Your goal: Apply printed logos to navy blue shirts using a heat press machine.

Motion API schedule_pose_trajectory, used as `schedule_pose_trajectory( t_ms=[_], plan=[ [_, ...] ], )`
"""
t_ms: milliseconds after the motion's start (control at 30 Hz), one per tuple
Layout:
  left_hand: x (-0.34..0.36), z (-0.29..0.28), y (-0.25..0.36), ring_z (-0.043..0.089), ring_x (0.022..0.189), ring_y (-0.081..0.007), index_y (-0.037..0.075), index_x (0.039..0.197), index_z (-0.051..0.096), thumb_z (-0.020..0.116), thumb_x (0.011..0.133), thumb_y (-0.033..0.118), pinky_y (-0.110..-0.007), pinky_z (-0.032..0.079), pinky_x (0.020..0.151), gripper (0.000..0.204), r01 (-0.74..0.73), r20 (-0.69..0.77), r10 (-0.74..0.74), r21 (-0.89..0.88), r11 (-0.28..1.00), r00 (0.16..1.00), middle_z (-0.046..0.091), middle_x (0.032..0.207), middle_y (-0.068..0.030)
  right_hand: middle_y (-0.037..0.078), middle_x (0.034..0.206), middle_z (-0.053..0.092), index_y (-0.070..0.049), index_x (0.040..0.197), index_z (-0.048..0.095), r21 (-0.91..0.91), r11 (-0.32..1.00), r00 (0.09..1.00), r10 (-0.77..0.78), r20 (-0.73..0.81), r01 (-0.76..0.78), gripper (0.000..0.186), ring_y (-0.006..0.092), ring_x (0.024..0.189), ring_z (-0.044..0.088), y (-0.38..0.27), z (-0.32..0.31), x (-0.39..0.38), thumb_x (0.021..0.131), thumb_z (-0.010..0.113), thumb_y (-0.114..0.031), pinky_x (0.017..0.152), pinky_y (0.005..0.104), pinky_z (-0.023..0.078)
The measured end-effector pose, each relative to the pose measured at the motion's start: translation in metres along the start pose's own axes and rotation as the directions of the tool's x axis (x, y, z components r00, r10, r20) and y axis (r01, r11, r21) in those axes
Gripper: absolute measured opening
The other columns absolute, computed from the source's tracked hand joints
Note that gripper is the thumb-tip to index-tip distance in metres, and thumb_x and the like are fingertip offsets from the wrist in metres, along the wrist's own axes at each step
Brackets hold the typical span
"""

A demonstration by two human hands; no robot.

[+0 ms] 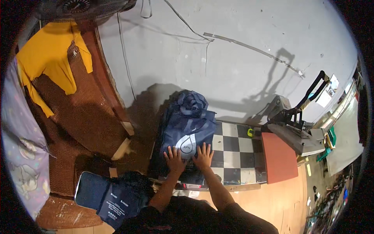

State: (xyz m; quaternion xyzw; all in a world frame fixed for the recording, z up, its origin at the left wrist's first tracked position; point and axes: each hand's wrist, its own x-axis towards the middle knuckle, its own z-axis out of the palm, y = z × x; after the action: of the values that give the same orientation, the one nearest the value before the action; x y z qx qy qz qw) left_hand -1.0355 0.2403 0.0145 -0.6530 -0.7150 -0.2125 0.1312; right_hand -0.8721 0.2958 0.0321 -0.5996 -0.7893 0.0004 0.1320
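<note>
Both of the person's hands press palm down on a dark navy fabric pile (185, 126); the forearms reach up from the lower edge, nearly parallel and slightly converging. The left hand (175, 162) and the right hand (203, 158) lie side by side, fingers spread and pointing away from the body, thumbs turned inward. The grip of each is open, with nothing closed between the fingers

The pile is one heap on the checkered bench (231, 142), against its left side; how many pieces it holds cannot be told. Also visible are one yellow garment (50, 54) at the far left, one press machine (290, 128) with a black handle at right, one red-orange board (281, 158) on the bench's right end, and one small yellow-green object (250, 132)

The top piece carries one white patch (186, 143) with a dark drop outline and a few dark letters. One dark printed fabric (117, 204) at lower left bears small white lines of text and little round icons
</note>
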Motion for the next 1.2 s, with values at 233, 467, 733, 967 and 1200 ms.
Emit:
schedule_pose_trajectory(
  t_ms=[233,467,733,967,1200],
  plan=[
    [0.020,0.016,0.022,0.015,0.144,-0.0412,0.003,0.130,0.052,0.069,0.075,0.057,-0.069,0.010,0.109,0.078,0.030,-0.041,-0.034,-0.099,0.995,0.999,0.039,0.145,-0.0199,0.015,0.156,0.023,-0.015,0.138,0.047,0.020,0.998,0.997,-0.061,-0.040,0.062,0.070,0.0421,0.143,0.016,0.028,-0.004,0.025,0.082,0.061,-0.054,0.108,0.0660,0.019],
    [0.034,-0.023,0.048,0.037,0.132,-0.0386,0.005,0.111,0.065,0.065,0.085,0.038,-0.058,0.025,0.108,0.042,0.103,-0.034,-0.129,-0.416,0.904,0.991,0.059,0.121,-0.0189,0.016,0.154,0.027,-0.013,0.135,0.050,0.109,0.992,0.997,-0.071,-0.009,0.071,0.065,0.0411,0.142,0.019,0.080,-0.010,0.021,0.084,0.059,-0.051,0.107,0.0657,0.021],
    [-0.155,-0.109,0.045,0.062,0.097,-0.0280,0.004,0.099,0.068,0.059,0.091,0.014,-0.037,0.048,0.088,0.015,0.567,-0.168,-0.712,-0.494,0.660,0.682,0.068,0.099,-0.0136,0.017,0.145,0.040,-0.008,0.122,0.057,0.339,0.894,0.944,-0.215,-0.250,0.293,0.046,0.0406,0.137,0.030,0.034,-0.041,-0.019,0.082,0.063,-0.030,0.107,0.0630,0.024],
    [-0.439,-0.090,0.042,0.063,0.078,-0.0151,0.002,0.093,0.068,0.061,0.090,0.020,-0.033,0.051,0.073,0.020,0.735,0.058,-0.927,-0.629,0.255,0.371,0.070,0.088,-0.0087,0.018,0.122,0.056,-0.006,0.109,0.059,0.687,0.443,0.788,-0.525,-0.322,0.576,0.029,0.0414,0.116,0.048,-0.079,-0.050,-0.160,0.082,0.060,-0.017,0.103,0.0542,0.033],
    [-0.648,-0.134,-0.036,0.066,0.078,-0.0238,0.001,0.088,0.069,0.062,0.087,0.021,-0.035,0.052,0.070,0.021,0.645,0.118,-0.912,-0.742,0.182,0.393,0.070,0.086,-0.0151,0.016,0.105,0.061,-0.007,0.108,0.062,0.787,0.229,0.497,-0.860,-0.112,0.573,0.032,0.0375,0.099,0.058,-0.214,-0.025,-0.339,0.078,0.064,-0.017,0.086,0.0445,0.047]
  ],
)
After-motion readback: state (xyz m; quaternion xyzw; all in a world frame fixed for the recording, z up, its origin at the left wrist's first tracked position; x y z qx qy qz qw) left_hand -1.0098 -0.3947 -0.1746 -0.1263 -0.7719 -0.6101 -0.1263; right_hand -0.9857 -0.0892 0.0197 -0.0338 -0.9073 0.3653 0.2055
